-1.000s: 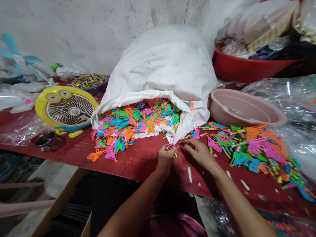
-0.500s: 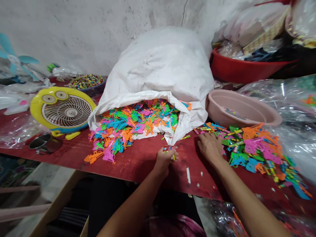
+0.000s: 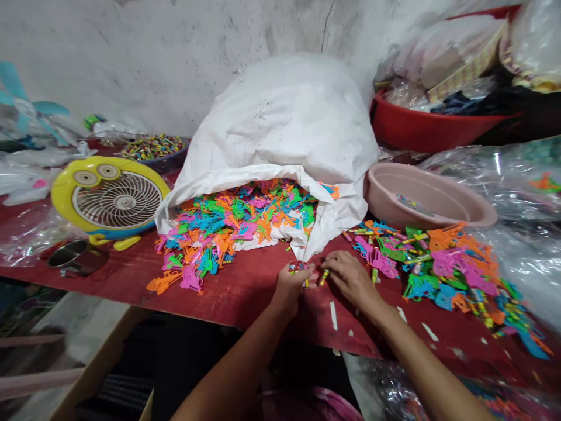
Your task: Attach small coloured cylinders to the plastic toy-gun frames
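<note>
My left hand (image 3: 290, 287) is closed around several small printed tubes (image 3: 300, 267), red and yellow, above the red table. Just to its right, my right hand (image 3: 350, 279) pinches one short yellow-and-dark tube (image 3: 324, 277) between thumb and fingers. The hands almost meet, and the tube's lower end points at the left palm. Beyond my right hand lies a mixed pile of bright plastic toy pieces (image 3: 447, 263) and similar tubes. In front, a large white sack (image 3: 284, 117) spills orange, pink, green and blue plastic pieces (image 3: 210, 225) onto the table.
A pink basin (image 3: 438, 193) with some small items inside stands behind the right pile. To the left are a yellow fan (image 3: 125, 199), a metal mug (image 3: 78, 258) and a bowl of tubes (image 3: 164, 159). A red tub (image 3: 438, 128) and clear plastic bags sit at right.
My right hand has come left from the edge of the pile to beside my left hand, now carrying a tube. My left hand has stayed in place, still closed.
</note>
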A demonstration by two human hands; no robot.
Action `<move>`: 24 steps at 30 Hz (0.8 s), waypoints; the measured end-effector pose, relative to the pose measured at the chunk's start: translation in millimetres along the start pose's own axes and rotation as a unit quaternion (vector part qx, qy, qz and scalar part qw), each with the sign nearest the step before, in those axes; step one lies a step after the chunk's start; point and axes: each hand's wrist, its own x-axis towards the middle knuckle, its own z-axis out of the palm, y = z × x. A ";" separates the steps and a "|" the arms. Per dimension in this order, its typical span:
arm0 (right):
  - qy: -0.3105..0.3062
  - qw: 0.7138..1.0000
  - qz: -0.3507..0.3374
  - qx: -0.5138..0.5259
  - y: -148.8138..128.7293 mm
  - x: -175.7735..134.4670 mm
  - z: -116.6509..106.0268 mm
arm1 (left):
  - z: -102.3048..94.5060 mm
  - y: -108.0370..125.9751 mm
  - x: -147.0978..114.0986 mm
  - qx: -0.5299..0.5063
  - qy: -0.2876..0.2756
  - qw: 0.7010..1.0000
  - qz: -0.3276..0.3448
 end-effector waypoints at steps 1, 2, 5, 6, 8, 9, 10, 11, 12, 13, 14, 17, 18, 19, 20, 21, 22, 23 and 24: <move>0.003 1.000 -0.013 0.007 -8.2 -1.5 -0.7 | 2.0 -0.4 -1.0 0.002 -0.022 1.000 -0.013; 0.003 1.000 -0.015 0.004 -15.6 -2.1 -0.2 | 3.8 -1.0 -1.8 0.005 -0.044 0.999 -0.027; 0.008 0.999 -0.011 0.031 -30.2 -1.4 6.5 | 6.3 -3.4 -1.6 0.010 -0.074 0.997 -0.034; 0.010 0.998 -0.017 0.052 -31.8 -0.9 9.5 | 5.9 -4.2 -0.7 0.011 -0.070 0.997 -0.028; 0.008 0.995 -0.040 0.089 -29.1 1.2 14.3 | 3.8 -4.9 1.5 0.014 -0.056 0.998 -0.015; 0.008 0.995 -0.046 0.093 -24.5 3.4 15.2 | 2.5 -4.8 2.4 0.014 -0.044 0.999 -0.009; 0.014 0.996 -0.034 0.077 -17.5 6.7 14.8 | 1.2 -4.1 3.1 0.014 -0.034 0.999 -0.003; 0.027 0.999 -0.002 0.047 -8.3 11.2 13.0 | 0.1 -3.1 3.5 0.011 -0.028 1.000 0.001; 0.047 0.998 0.045 0.009 2.8 16.9 10.2 | -0.7 -1.7 3.5 0.005 -0.027 1.000 0.002; 0.071 0.992 0.100 -0.033 15.1 23.3 6.6 | -1.0 -0.3 3.2 -0.004 -0.029 1.000 -0.001; 0.091 0.982 0.151 -0.068 27.8 30.0 2.9 | -1.0 1.2 2.6 -0.015 -0.033 0.999 -0.006; 0.111 0.961 0.224 -0.118 59.5 46.7 -4.5 | -0.1 3.7 0.2 -0.049 -0.040 0.997 -0.032; 0.109 0.959 0.230 -0.124 65.8 49.8 -4.8 | -0.1 3.7 -0.4 -0.058 -0.041 0.997 -0.041; 0.106 0.959 0.232 -0.127 69.5 51.1 -4.2 | -0.4 3.4 -0.9 -0.064 -0.042 0.996 -0.049; 0.104 0.959 0.230 -0.128 70.6 50.8 -2.7 | -1.0 2.8 -1.0 -0.068 -0.044 0.995 -0.057; 0.105 0.961 0.224 -0.126 69.3 48.8 -0.9 | -2.0 2.1 -0.7 -0.069 -0.046 0.995 -0.062; 0.106 0.964 0.214 -0.121 65.7 45.5 1.1 | -3.1 1.5 -0.1 -0.070 -0.048 0.994 -0.064; 0.106 0.968 0.199 -0.114 60.0 40.9 3.0 | -4.1 1.0 0.8 -0.070 -0.049 0.994 -0.064; 0.104 0.972 0.180 -0.107 52.5 35.5 4.5 | -4.7 0.8 1.9 -0.071 -0.049 0.994 -0.063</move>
